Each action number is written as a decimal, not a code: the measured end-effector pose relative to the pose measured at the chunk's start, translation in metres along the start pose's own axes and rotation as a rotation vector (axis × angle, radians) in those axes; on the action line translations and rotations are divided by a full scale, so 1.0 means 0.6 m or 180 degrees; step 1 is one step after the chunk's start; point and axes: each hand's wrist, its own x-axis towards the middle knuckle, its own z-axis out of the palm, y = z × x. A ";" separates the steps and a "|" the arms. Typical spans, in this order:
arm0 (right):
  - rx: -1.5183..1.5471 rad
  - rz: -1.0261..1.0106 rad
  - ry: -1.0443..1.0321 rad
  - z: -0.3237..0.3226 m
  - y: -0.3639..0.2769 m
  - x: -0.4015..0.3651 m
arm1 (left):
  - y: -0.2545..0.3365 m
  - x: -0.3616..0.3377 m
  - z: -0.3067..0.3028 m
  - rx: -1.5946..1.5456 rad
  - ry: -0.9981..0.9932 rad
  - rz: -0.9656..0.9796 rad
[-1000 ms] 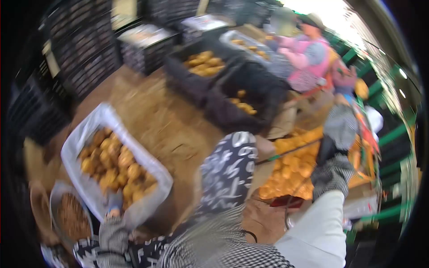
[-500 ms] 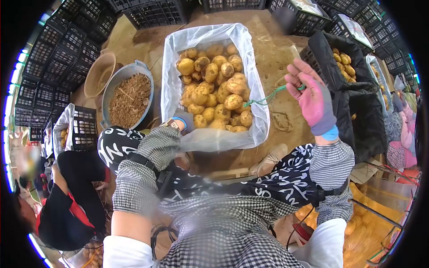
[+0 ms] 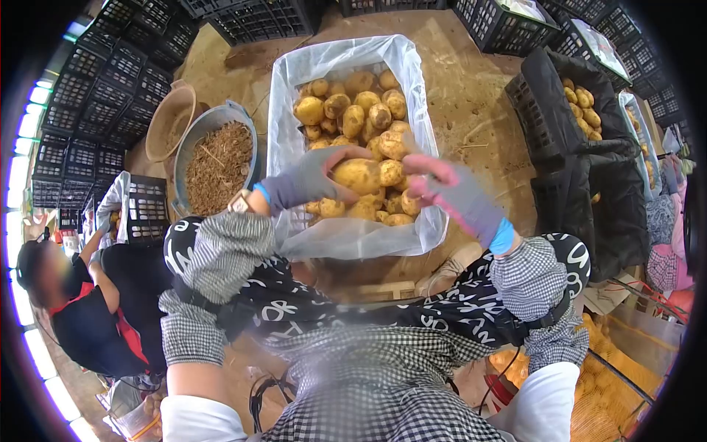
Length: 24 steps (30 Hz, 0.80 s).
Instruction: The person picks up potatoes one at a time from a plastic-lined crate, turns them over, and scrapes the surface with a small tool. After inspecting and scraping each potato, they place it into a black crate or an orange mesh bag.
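Observation:
My left hand [image 3: 313, 177], in a grey glove, curls its thumb and fingers around a large yellow potato [image 3: 356, 177] over the pile. My right hand [image 3: 456, 193], in a grey and pink glove, is at the pile's right side with its fingers apart, close to a smaller potato [image 3: 391, 173]. Whether its fingertips touch any potato is hard to tell. Several soil-marked potatoes fill the crate lined with clear plastic [image 3: 291, 74] in front of me.
To the left stand a grey tub of brown debris [image 3: 219, 166] and a tan basin [image 3: 169, 125]. Black-lined crates [image 3: 549, 110] with potatoes stand at right. Stacked black crates [image 3: 81, 110] line the left side. Another person [image 3: 96, 309] sits at lower left.
My right hand has come down and left from beyond the crate to the potatoes; the green string at it no longer shows. My left hand has moved from the crate's near edge onto a potato.

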 end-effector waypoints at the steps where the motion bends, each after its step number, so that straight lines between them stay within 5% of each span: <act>1: -0.0038 0.0047 -0.0087 0.014 0.003 0.005 | 0.035 -0.005 0.015 -0.0228 0.0051 -0.0094; 4: 0.0097 0.0118 -0.0281 0.047 -0.024 0.005 | 0.065 -0.006 0.049 -0.0484 0.0287 0.0070; 6: 0.0138 0.0030 -0.0179 0.054 -0.026 0.005 | 0.028 0.006 0.069 -0.0008 0.0599 0.0787; 10: -0.0074 -0.0261 0.0084 0.051 -0.007 0.013 | 0.002 0.016 0.076 -0.0715 0.0564 0.0537; 13: -0.0184 -0.0320 0.0358 0.057 0.004 0.022 | 0.007 0.002 0.084 0.0641 0.1106 0.0764; 19: -0.0088 -0.0209 0.0498 0.041 0.030 0.038 | 0.015 0.003 0.079 0.0364 0.0988 0.0563; 22: 0.0168 -0.0289 0.0595 0.037 0.031 0.039 | -0.007 0.014 0.084 -0.0848 0.0814 0.0769; 24: -0.0159 -0.0664 0.0580 0.034 0.036 0.041 | 0.004 0.007 0.077 -0.0436 0.0954 0.0662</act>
